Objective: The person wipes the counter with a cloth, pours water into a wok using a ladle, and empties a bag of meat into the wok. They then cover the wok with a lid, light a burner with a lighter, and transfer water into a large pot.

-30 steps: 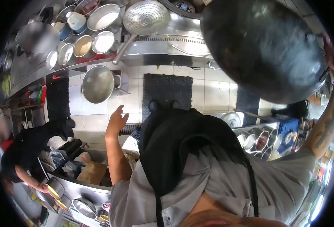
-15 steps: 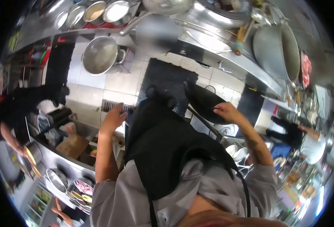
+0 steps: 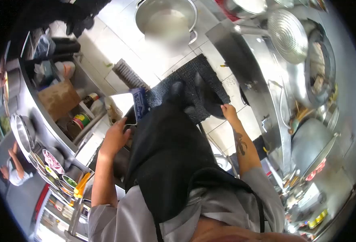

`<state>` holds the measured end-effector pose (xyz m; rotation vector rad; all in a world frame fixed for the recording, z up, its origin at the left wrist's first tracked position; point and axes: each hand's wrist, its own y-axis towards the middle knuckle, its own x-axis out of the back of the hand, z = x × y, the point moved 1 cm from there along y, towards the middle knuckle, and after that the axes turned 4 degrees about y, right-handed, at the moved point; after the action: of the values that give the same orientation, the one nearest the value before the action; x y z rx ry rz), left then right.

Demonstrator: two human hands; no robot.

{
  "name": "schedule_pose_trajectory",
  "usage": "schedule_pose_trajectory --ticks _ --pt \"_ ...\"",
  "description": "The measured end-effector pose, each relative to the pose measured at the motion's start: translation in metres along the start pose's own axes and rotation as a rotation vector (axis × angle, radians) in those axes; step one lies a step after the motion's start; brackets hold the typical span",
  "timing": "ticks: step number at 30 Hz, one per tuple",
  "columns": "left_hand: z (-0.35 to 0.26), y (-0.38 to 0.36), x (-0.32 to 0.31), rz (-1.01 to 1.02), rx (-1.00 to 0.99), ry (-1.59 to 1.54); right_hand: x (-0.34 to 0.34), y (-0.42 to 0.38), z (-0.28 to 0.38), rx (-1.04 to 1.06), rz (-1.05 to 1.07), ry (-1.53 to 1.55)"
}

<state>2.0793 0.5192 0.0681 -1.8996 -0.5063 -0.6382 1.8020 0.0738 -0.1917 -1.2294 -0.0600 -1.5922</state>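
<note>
At the left of the black apron [image 3: 166,149], my left hand [image 3: 115,139] is held low with its fingers apart and nothing seen in them. A thin metal loop and a blue object [image 3: 140,104] are just beyond its fingertips. My right hand [image 3: 228,112] is out to the right, its fingertips closed on the edge of a dark cloth flap [image 3: 210,100] that looks like part of the apron. Below the flap lies a black floor mat [image 3: 182,76], with my dark shoes on it.
A large metal pot [image 3: 166,18] stands on the tiled floor ahead. On the right, a steel counter [image 3: 262,80] bears a perforated ladle [image 3: 287,36] and a wok [image 3: 313,145]. Left are a shelf with a cardboard box [image 3: 59,100], bowls of food [image 3: 53,161] and another person [image 3: 16,167].
The view has turned, so the pot and counter now lie farther right. My right hand has come nearer the body with the cloth edge; my left stays beside the apron.
</note>
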Motion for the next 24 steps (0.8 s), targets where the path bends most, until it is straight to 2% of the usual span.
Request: schedule_pose_trajectory --ticks 4,9,10,13,14,17,18,21,23,24 --pt "0.028 -0.015 -0.027 -0.001 0.137 -0.131 -0.015 0.056 0.013 0.005 -0.008 -0.094" --pt "0.04 -0.023 -0.053 0.054 0.288 -0.23 -0.068 0.106 -0.023 0.03 0.126 -0.192" --pt "0.045 -0.025 -0.06 0.036 0.299 -0.241 -0.082 0.115 -0.034 0.05 0.057 -0.14" --pt "0.056 -0.025 -0.079 0.018 0.34 -0.257 -0.096 0.14 -0.027 0.012 0.078 -0.157" --pt "0.057 -0.022 -0.082 0.034 0.364 -0.254 -0.101 0.151 -0.028 -0.189 0.185 -0.047" --pt "0.061 -0.017 -0.093 0.046 0.409 -0.306 -0.135 0.163 -0.018 -0.077 0.221 -0.183" --pt "0.063 -0.016 -0.097 0.047 0.42 -0.331 -0.143 0.164 -0.014 0.059 0.041 -0.26" --pt "0.066 -0.014 -0.108 -0.007 0.369 -0.335 -0.145 0.183 -0.018 -0.145 0.192 -0.234" --pt "0.075 -0.02 -0.121 0.034 0.433 -0.351 -0.14 0.199 -0.037 -0.078 0.139 -0.284" --pt "0.08 -0.023 -0.126 0.048 0.462 -0.352 -0.133 0.207 -0.035 -0.121 0.12 -0.382"
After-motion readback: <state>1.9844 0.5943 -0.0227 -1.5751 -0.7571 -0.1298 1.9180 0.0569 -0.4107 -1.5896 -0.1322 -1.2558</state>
